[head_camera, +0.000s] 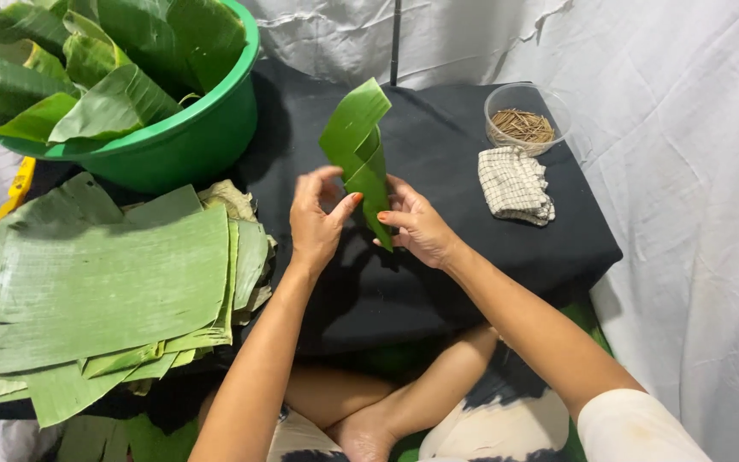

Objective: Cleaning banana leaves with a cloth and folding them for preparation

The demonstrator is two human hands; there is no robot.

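A folded green banana leaf piece stands upright above the black cloth-covered table, rolled into a cone-like shape with its tip pointing down. My right hand pinches the leaf's lower edge between thumb and fingers. My left hand is at the leaf's left side, thumb touching it and fingers curved behind the fold. Both hands hold the leaf just above the table's middle.
A stack of flat banana leaf sheets lies at the left. A green plastic basin full of folded leaves sits at the back left. A clear bowl of thin wooden sticks and a checked cloth rest at the back right. White sheeting surrounds the table.
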